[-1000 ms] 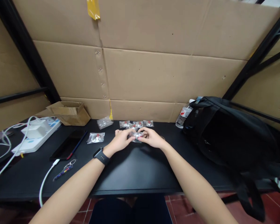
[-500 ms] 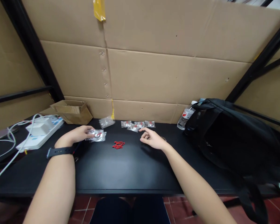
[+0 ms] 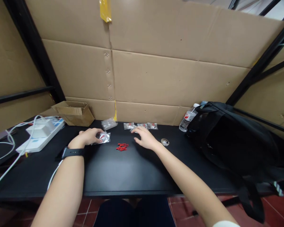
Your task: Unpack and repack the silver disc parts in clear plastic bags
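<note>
Head view: my left hand point(image 3: 88, 137) pinches a clear packet point(image 3: 103, 137) near the bench's point(image 3: 132, 170) back edge. My right hand point(image 3: 143, 138) hovers open over the packets point(image 3: 140, 126); I'd pinch one edge.

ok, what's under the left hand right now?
The left hand rests on a clear plastic packet on the black table; a round silver part shows inside at the fingertips. The palm covers the packet's left end, so anything beneath it is hidden.
</note>
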`<state>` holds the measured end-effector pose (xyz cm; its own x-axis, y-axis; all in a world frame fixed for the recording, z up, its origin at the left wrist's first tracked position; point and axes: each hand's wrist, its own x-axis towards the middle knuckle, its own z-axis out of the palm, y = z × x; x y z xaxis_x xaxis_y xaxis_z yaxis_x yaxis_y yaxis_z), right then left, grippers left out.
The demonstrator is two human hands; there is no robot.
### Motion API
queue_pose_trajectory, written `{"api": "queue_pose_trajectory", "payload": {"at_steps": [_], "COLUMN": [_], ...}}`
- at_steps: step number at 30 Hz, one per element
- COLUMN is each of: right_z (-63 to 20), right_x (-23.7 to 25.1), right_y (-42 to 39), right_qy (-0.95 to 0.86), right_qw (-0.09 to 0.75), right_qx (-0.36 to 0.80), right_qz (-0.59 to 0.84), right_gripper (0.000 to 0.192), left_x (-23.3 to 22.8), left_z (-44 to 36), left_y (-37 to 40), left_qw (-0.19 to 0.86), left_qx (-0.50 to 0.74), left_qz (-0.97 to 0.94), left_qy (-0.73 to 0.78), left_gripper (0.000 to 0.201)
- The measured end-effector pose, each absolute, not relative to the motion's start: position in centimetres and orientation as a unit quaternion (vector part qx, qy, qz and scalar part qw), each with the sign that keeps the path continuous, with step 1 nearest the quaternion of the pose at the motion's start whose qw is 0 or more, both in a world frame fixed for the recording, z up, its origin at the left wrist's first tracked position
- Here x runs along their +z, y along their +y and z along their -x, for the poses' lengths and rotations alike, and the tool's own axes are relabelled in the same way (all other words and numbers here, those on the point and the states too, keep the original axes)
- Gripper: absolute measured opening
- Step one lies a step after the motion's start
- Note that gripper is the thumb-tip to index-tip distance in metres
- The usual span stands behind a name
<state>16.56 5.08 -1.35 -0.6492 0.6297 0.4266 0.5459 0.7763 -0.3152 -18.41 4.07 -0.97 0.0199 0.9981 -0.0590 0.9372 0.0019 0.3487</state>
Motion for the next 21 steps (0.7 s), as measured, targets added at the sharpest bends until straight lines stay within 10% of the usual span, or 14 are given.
{"api": "queue_pose_trajectory", "payload": {"at_steps": [7,13,21], "right_z": [-4.1,1.1,-3.0], "right_x": [0.4,-0.1,2.8], "right_y": [10.7,14.3,13.2], "right_qy": [-0.925,-0.927,-0.900], "right_qw": [0.152,0.052,0.169], "right_qx": [-0.078,-0.063,-0.072], "right_qz": [0.340,0.366,0.396], "right_gripper": [0.072,0.028,0.016], "left_x": [0.2,-0.2,-1.5], "left_z": [16.4,16.6,16.5], "left_y": [3.0,3.2,4.1], "left_qw": [0.122,0.102,0.057], "left_qx": [0.031,0.095,0.153], "left_qz": [-0.687,-0.682,-0.676], "left_qy": [0.716,0.718,0.719], "left_gripper": [0.053,0.052,0.044]}}
